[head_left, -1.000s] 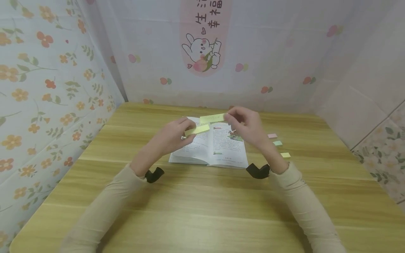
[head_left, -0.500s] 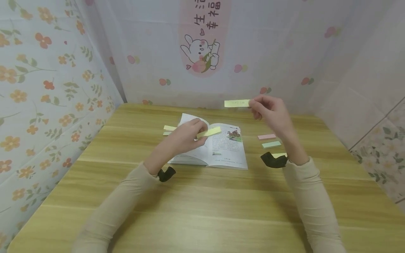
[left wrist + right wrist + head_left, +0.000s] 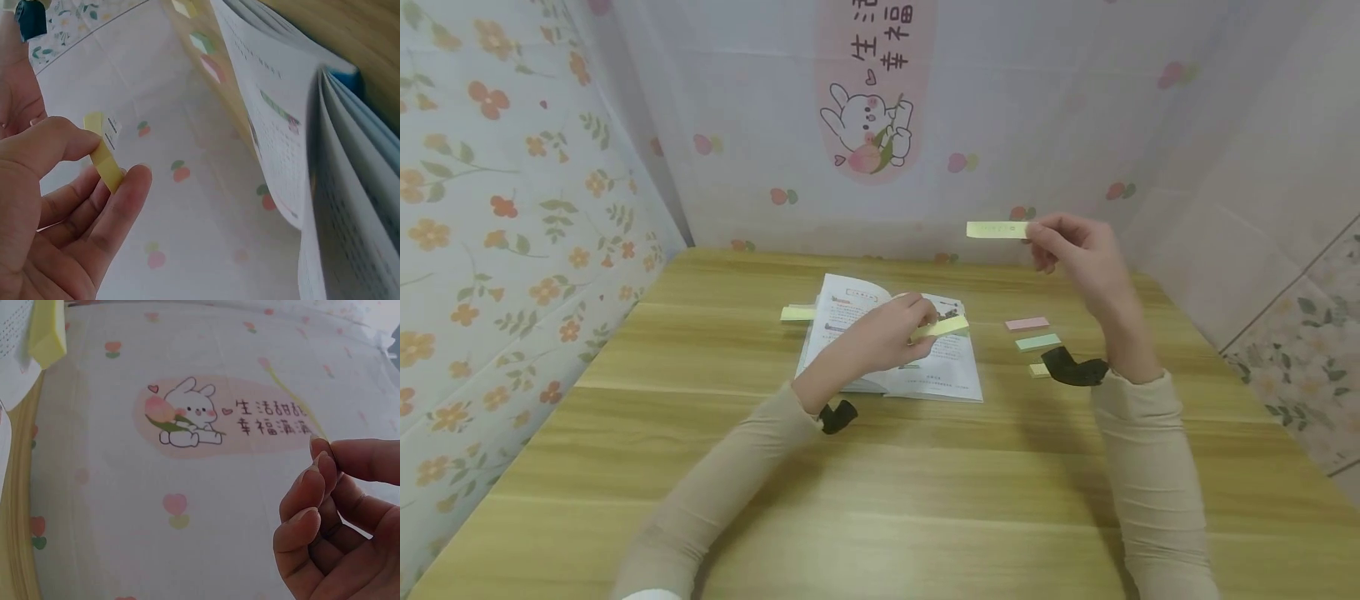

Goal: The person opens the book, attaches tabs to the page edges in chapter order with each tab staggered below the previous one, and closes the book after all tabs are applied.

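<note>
An open book lies on the table, its left page curving up. Over it my left hand pinches a yellow sticky-note pad between thumb and fingers. The left wrist view shows that narrow pad edge-on, with dark print on one face. Higher, at the back right, my right hand pinches one end of a single yellow sticky note bearing faint handwriting. In the right wrist view the sticky note is a thin curved strip. Yellow tabs stick out past the book's left edge.
Right of the book, a pink pad, a green pad and a yellow pad lie in a column. The yellow one is partly covered by the black wrist mount. A printed cloth hangs behind the table.
The right hand has carried the sticky note up and right, away from the pad. The left hand has moved right across the book with the pad, baring the left page and the tabs.
</note>
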Demonstrator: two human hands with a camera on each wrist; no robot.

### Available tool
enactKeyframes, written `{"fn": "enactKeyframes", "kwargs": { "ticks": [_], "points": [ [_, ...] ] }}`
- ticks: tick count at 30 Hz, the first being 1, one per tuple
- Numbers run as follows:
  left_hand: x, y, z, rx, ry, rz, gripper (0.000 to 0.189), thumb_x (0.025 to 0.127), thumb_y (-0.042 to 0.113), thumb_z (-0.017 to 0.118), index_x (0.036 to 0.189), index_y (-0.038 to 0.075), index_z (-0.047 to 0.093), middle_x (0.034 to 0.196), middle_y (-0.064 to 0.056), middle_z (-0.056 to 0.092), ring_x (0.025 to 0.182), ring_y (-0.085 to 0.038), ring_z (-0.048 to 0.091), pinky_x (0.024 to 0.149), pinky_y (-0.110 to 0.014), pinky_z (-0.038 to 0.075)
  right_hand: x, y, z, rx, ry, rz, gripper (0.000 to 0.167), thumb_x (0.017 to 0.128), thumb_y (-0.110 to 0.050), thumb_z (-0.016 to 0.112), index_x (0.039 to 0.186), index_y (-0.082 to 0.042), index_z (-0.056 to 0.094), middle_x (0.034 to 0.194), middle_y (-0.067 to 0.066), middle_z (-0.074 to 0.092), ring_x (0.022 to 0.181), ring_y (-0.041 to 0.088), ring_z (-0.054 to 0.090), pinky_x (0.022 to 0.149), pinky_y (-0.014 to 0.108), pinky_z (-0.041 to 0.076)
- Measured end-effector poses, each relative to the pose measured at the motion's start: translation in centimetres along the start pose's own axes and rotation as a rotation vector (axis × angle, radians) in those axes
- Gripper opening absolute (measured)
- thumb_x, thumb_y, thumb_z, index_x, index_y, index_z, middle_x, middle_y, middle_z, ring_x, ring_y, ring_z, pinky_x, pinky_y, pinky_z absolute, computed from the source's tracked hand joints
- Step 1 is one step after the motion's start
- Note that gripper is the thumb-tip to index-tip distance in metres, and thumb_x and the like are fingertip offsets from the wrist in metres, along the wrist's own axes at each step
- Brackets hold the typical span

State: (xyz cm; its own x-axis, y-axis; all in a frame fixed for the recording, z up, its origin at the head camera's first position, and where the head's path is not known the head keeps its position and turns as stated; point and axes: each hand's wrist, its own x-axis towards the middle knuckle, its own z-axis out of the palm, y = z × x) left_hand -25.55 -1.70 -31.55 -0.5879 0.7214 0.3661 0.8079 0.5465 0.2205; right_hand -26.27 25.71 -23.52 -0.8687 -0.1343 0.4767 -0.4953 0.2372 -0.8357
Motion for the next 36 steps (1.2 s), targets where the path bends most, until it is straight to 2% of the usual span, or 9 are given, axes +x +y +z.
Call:
{"fn": "enactKeyframes", "kwargs": {
  "ticks": [6,11,16,20,26,30,36],
  "points": [
    [1.9,1.3,1.7,-0.03,-0.073,-0.006,0.021,0.096,0.012,0.066,0.113,-0.001,0.064,0.107,-0.01,0.064,0.084,-0.016,0.055,0.075,-0.022,0.049,0.1,0.3,-1.9,0.101,0.057,-0.019,0.017,0.096,-0.011,0.069,0.088,0.004,0.072,0.069,0.006,0.061,0.061,0.02,0.053,0.056,0.022,0.046],
    [3.4,2.4,3.7,-0.01,-0.153,-0.006,0.027,0.097,0.015,0.065,0.119,-0.001,0.063,0.111,-0.011,0.064,0.089,-0.015,0.056,0.08,-0.021,0.05,0.1,0.7,-3.0,0.139,0.076,-0.003,0.016,0.096,-0.009,0.069,0.09,0.005,0.072,0.069,0.006,0.063,0.061,0.018,0.054,0.057,0.021,0.047],
    [4.7,3.7,5.4,-0.008,-0.219,0.021,0.032,0.097,0.014,0.062,0.124,-0.004,0.062,0.119,-0.012,0.064,0.101,-0.016,0.061,0.085,-0.016,0.049,0.1,1.0,-3.7,0.185,0.094,0.008,0.014,0.095,-0.007,0.069,0.09,0.006,0.072,0.07,0.006,0.064,0.061,0.016,0.055,0.056,0.02,0.048],
    [5.7,4.8,6.7,0.0,-0.242,0.049,0.032,0.097,0.014,0.061,0.124,-0.003,0.061,0.12,-0.01,0.063,0.103,-0.014,0.061,0.085,-0.013,0.048,0.1,1.0,-4.1,0.195,0.112,-0.003,0.016,0.095,-0.006,0.069,0.091,0.009,0.071,0.071,0.007,0.064,0.06,0.016,0.055,0.055,0.02,0.048],
    [7.6,6.4,8.4,0.02,-0.271,0.08,0.028,0.096,0.016,0.064,0.12,0.001,0.064,0.113,-0.007,0.064,0.095,-0.01,0.061,0.076,-0.012,0.047,0.0,0.9,-4.4,0.181,0.128,-0.014,0.022,0.095,-0.008,0.07,0.091,0.013,0.068,0.069,0.008,0.063,0.06,0.018,0.053,0.054,0.02,0.048],
    [8.7,7.2,9.5,0.026,-0.296,0.085,0.027,0.097,0.018,0.064,0.119,0.003,0.064,0.112,-0.004,0.063,0.093,-0.007,0.057,0.074,-0.011,0.046,0.0,0.9,-4.6,0.191,0.139,-0.003,0.02,0.094,-0.008,0.071,0.091,0.011,0.07,0.069,0.007,0.064,0.06,0.017,0.055,0.054,0.02,0.048],
    [10.2,8.1,11.5,0.054,-0.317,0.099,0.013,0.098,0.019,0.062,0.104,0.008,0.064,0.102,0.001,0.057,0.083,-0.005,0.049,0.069,-0.012,0.043,0.1,1.1,-4.9,0.202,0.148,0.01,0.015,0.094,-0.007,0.071,0.09,0.007,0.072,0.069,0.007,0.065,0.059,0.017,0.056,0.054,0.02,0.048]
  ]
}}
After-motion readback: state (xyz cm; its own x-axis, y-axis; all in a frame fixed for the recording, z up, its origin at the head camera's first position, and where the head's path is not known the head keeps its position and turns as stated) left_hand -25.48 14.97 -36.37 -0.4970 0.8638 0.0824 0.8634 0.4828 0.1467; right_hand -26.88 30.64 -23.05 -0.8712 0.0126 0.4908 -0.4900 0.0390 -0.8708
